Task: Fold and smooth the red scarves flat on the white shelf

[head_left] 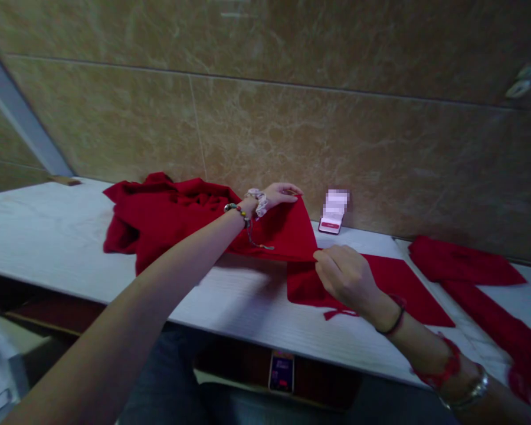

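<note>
A large piece of red fabric (168, 221) lies bunched on the left side of the white table, and its right end is stretched between my hands. My left hand (283, 193) pinches the upper corner of that end. With closed fingers, my right hand (345, 271) grips the lower corner, nearer to me. Under and beside my right hand, a flat cut piece of red cloth (398, 283) rests on the tabletop. A narrow red strip (336, 314) pokes out at its front edge.
Against the tiled wall (256, 130) leans a phone (331, 212) with a lit screen. More red cloth (464, 262) lies at the right. A second phone (282, 372) sits on a shelf below the edge of the white table (230, 301).
</note>
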`<move>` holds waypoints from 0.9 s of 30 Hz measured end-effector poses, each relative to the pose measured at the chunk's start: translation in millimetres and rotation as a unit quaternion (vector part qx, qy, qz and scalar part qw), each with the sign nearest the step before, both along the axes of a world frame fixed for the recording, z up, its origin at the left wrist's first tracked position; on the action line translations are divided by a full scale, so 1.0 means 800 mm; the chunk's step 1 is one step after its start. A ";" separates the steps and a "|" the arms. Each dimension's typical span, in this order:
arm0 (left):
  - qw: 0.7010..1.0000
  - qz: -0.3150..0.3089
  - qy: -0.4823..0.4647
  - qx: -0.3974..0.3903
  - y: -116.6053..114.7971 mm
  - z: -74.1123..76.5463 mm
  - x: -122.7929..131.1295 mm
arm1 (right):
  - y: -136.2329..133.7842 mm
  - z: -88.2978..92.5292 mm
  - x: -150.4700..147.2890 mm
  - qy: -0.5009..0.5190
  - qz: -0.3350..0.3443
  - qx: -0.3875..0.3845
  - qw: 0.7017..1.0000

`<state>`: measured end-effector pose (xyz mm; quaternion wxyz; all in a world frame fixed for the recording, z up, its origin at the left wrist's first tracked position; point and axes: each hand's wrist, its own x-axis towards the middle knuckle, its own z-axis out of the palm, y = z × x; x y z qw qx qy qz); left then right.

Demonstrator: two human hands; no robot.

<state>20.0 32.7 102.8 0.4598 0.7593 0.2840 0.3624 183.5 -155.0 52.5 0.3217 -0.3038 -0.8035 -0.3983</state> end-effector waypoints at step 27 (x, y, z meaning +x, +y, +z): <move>0.981 -0.117 0.148 0.050 -0.020 -0.092 0.364 | -0.106 -0.068 0.289 -0.073 -0.346 -0.085 0.932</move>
